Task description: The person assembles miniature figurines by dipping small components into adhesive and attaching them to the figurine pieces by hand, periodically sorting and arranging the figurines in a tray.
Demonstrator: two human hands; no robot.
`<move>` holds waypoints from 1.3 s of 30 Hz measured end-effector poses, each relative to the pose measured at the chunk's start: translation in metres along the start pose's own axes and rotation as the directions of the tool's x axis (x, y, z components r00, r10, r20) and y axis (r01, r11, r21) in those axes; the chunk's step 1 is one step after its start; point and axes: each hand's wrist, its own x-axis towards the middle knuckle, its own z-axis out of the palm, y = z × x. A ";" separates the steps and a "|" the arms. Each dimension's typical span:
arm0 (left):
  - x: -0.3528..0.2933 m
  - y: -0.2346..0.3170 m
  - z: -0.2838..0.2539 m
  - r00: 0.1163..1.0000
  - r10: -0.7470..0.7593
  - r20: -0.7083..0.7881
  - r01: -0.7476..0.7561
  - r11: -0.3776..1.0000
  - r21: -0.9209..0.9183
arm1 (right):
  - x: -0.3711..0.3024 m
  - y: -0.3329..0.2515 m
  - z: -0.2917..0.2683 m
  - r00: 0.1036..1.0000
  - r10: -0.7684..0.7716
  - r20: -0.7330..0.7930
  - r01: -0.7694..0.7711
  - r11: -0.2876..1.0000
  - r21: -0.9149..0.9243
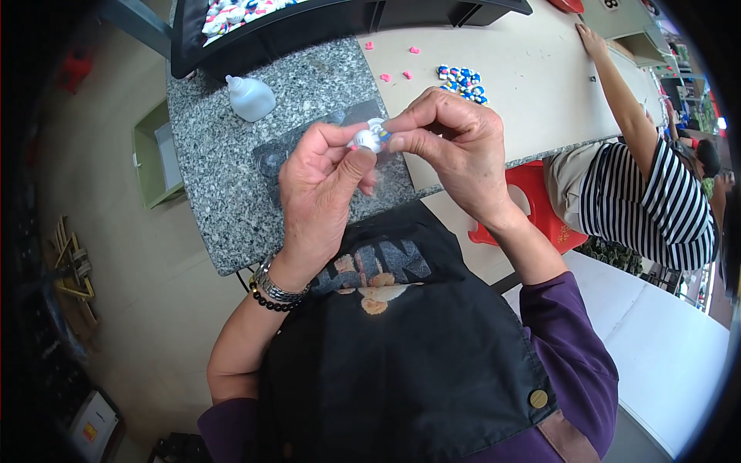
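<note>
Between the thumb and fingers of my left hand (320, 181) is a small white toy figure (365, 140) with a rounded shape. My right hand (459, 143) pinches a small blue-and-yellow piece (384, 135) against the figure's right side; the fingertips partly hide where they meet. Both hands are over the granite work surface (224, 181), above a dark, clear-looking mat (397, 166). Beyond my right hand lies a cluster of small blue, white and yellow pieces (463, 79). Several small pink pieces (407, 75) are scattered to the left of that cluster.
A translucent squeeze bottle (252, 98) stands on the granite at the back left. Behind it, a black bin (309, 35) holds many white toy parts (235, 15). At right, a person in a striped shirt (648, 201) reaches over the cream tabletop (532, 85), near a red stool (529, 204).
</note>
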 end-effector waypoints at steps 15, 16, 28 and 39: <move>0.028 0.063 0.009 0.978 0.151 0.143 -0.206 0.802 0.561 | 0.021 -0.014 -0.011 0.962 -0.260 -0.082 0.266 0.962 0.069; 0.034 0.075 0.009 0.969 0.203 0.138 -0.244 0.741 0.625 | 0.022 -0.021 -0.027 0.986 -0.158 -0.051 0.160 0.986 0.040; 0.159 0.148 -0.107 0.941 0.256 0.221 -0.187 -0.150 0.971 | 0.043 0.062 -0.062 0.995 -0.102 0.015 0.076 0.624 -0.777; 0.190 0.173 -0.041 0.935 0.118 0.333 -0.290 -0.284 0.914 | 0.060 0.047 -0.090 0.999 0.024 0.034 -0.004 0.865 -0.503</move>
